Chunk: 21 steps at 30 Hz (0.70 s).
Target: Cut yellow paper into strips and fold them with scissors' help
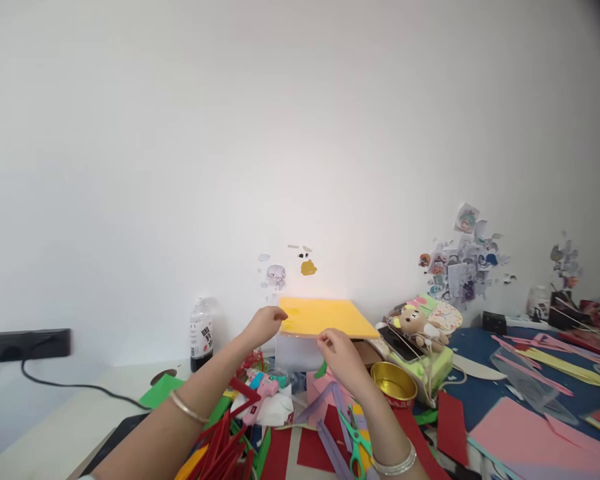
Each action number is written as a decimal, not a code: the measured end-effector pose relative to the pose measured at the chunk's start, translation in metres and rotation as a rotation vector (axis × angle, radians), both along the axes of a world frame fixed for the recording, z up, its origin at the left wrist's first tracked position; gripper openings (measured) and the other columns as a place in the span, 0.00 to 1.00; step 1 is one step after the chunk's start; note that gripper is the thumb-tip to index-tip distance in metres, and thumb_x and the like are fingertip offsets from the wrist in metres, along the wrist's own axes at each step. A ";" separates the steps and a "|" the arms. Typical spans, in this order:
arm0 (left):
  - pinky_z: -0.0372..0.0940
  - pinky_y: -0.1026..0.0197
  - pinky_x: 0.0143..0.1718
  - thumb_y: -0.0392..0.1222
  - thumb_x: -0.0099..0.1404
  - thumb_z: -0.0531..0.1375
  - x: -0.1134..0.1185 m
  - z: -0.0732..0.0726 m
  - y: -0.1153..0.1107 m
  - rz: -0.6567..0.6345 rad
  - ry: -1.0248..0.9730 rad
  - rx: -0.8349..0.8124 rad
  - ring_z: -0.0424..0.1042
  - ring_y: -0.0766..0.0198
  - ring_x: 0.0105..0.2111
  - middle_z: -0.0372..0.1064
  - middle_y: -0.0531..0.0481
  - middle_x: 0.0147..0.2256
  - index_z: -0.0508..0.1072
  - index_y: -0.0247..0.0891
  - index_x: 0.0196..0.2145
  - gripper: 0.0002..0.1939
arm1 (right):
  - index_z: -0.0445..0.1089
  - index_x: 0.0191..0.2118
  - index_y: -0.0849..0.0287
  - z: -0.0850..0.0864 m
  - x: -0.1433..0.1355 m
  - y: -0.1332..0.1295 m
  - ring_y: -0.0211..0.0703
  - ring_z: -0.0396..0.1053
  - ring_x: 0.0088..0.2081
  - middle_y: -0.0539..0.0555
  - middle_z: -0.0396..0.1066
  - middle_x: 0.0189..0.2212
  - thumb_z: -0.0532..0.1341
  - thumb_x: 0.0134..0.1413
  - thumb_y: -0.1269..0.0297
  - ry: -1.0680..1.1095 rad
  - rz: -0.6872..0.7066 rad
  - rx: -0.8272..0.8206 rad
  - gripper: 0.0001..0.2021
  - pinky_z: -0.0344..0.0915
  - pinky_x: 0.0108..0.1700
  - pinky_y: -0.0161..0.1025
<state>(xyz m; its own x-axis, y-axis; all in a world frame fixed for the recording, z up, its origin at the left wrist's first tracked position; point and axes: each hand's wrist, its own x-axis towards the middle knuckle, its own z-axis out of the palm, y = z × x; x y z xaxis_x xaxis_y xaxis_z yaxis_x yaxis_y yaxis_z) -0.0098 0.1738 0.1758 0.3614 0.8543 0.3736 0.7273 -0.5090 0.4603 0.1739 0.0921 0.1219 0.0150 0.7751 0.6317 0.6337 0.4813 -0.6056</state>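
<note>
Fingers drawn narrow, left hand [269, 325] and right hand [336, 352] flank the yellow sheet's [327, 317] near edge by the wall [240, 167] — likely steadying it — though neither's grip is clear.

From my end, I see matt, smooth paper in the pink sheet [530, 433], shiny metal in the gold tin [394, 381], clear plastic in the bottle [201, 333], and soft, fuzzy cloth in the plush bear [420, 323]
</note>
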 end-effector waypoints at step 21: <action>0.66 0.53 0.38 0.44 0.62 0.54 0.003 -0.025 0.083 0.168 -0.317 -0.667 0.68 0.61 0.39 0.65 0.45 0.44 0.65 0.35 0.46 0.16 | 0.65 0.48 0.64 -0.055 0.017 0.066 0.47 0.54 0.57 0.61 0.58 0.55 0.50 0.49 0.71 -0.019 -0.183 -0.108 0.19 0.53 0.56 0.43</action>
<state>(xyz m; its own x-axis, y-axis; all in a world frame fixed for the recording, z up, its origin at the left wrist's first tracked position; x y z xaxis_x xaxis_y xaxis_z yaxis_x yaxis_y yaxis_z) -0.0070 0.2564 0.1504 0.1680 0.9697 -0.1776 0.5521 0.0567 0.8319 0.1913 0.1579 0.0664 0.1507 0.8240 0.5462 0.7160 0.2900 -0.6350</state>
